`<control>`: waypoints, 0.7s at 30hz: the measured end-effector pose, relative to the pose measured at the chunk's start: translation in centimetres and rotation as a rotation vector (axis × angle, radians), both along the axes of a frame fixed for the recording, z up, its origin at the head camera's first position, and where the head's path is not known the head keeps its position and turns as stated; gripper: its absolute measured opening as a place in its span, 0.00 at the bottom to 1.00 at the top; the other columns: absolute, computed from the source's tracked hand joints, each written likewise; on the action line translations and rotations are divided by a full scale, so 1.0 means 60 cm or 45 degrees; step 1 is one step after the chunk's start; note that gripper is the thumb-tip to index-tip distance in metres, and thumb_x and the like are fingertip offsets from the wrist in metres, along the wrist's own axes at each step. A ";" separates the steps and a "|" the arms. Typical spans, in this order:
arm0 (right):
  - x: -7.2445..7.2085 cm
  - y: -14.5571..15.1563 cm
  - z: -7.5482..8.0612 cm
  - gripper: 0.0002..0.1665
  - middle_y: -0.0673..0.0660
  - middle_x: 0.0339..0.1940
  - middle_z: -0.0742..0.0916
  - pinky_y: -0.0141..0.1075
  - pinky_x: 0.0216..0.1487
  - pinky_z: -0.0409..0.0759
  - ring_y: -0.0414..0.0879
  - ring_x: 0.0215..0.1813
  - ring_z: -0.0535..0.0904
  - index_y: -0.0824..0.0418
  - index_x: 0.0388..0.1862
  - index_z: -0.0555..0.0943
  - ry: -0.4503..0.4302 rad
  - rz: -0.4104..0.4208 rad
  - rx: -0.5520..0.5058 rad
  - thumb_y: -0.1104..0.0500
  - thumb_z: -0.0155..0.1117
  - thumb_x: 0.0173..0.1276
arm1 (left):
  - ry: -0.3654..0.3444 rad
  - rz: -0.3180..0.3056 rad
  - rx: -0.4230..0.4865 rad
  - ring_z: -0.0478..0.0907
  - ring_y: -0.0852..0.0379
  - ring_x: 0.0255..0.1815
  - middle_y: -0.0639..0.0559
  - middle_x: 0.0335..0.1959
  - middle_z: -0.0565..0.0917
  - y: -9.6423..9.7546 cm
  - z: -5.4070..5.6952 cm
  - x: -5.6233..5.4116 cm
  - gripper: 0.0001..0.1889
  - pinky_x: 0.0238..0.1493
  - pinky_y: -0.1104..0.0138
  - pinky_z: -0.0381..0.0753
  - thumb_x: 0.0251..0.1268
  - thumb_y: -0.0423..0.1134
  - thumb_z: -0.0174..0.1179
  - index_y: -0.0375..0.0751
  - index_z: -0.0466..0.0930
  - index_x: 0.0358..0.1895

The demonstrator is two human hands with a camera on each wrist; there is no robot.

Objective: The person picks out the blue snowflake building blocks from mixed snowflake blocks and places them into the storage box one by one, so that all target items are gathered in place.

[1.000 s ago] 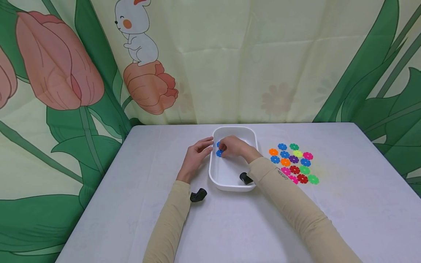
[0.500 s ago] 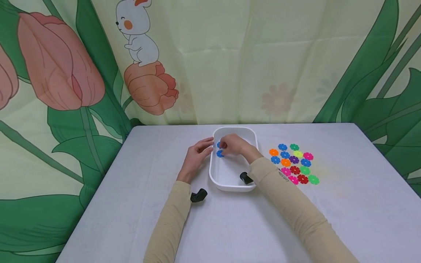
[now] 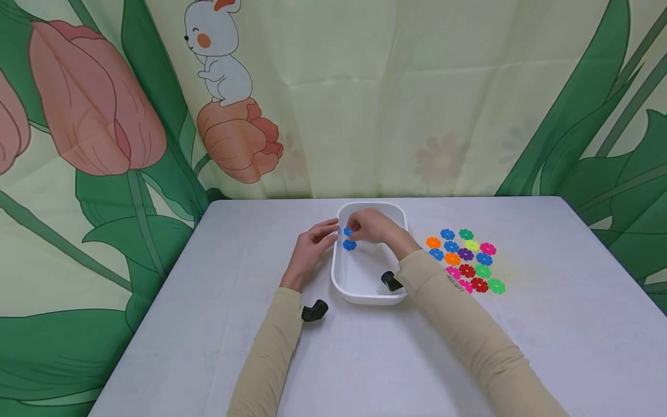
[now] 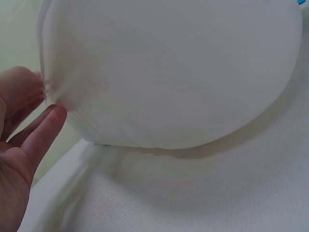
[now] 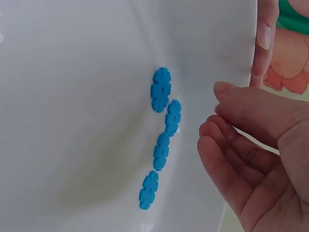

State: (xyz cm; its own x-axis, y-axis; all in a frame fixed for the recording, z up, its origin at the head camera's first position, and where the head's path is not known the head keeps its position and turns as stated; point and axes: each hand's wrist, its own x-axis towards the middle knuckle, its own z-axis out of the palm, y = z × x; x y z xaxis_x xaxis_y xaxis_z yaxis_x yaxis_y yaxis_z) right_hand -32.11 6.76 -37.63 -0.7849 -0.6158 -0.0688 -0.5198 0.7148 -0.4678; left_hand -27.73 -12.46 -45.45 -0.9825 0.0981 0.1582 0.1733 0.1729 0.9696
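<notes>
Inside a white rectangular tray [image 3: 359,281] are several blue flower-shaped discs [image 3: 349,245], lying along the left side. They form an uneven row in the right wrist view, a blue disc [image 5: 161,91] at its top. My right hand [image 3: 374,226] hovers over the tray beside them, partly covering some from the head camera. Its thumb and bent fingers stand apart with nothing between them, as the right wrist view of the hand [image 5: 265,145] shows. With its fingertips, my left hand [image 3: 307,252] touches the tray's outer left wall [image 4: 169,82], thumb and fingers extended.
Right of the tray lies a group of flower-shaped discs [image 3: 465,253] in orange, blue, green, yellow, pink, purple and red. My right sleeve [image 3: 469,324] overlaps its lower left edge. Black wrist devices [image 3: 315,311] sit at both cuffs. Behind the table hangs a printed curtain [image 3: 365,116].
My right hand has lifted slightly away from the blue discs, so more of the lower one shows. The left hand and tray stay essentially in place.
</notes>
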 end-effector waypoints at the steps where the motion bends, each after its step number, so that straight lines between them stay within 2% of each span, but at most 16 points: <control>1: 0.001 0.001 0.001 0.18 0.61 0.40 0.87 0.41 0.53 0.81 0.52 0.44 0.80 0.72 0.48 0.82 0.003 0.001 -0.001 0.62 0.70 0.63 | 0.000 -0.001 0.002 0.69 0.63 0.66 0.66 0.61 0.77 0.000 0.000 0.000 0.16 0.68 0.62 0.68 0.67 0.43 0.63 0.42 0.84 0.55; 6: 0.006 0.011 0.005 0.18 0.61 0.40 0.87 0.42 0.53 0.81 0.52 0.43 0.80 0.71 0.48 0.82 0.032 0.013 0.002 0.60 0.70 0.63 | -0.012 -0.007 0.017 0.69 0.63 0.66 0.65 0.61 0.77 0.001 -0.001 -0.001 0.17 0.69 0.62 0.68 0.67 0.43 0.64 0.41 0.83 0.56; 12: 0.018 0.030 0.021 0.19 0.59 0.43 0.86 0.41 0.53 0.81 0.51 0.45 0.79 0.68 0.51 0.82 0.024 -0.048 0.000 0.59 0.69 0.64 | -0.041 -0.014 0.017 0.67 0.61 0.68 0.63 0.63 0.76 0.002 0.000 -0.002 0.19 0.70 0.61 0.67 0.67 0.43 0.63 0.40 0.82 0.58; 21: 0.040 0.056 0.053 0.19 0.59 0.42 0.86 0.42 0.50 0.82 0.50 0.43 0.81 0.68 0.51 0.82 0.068 -0.096 -0.121 0.60 0.71 0.63 | -0.019 0.013 0.010 0.69 0.61 0.67 0.64 0.62 0.77 0.001 -0.001 -0.002 0.17 0.69 0.60 0.68 0.68 0.40 0.62 0.38 0.82 0.57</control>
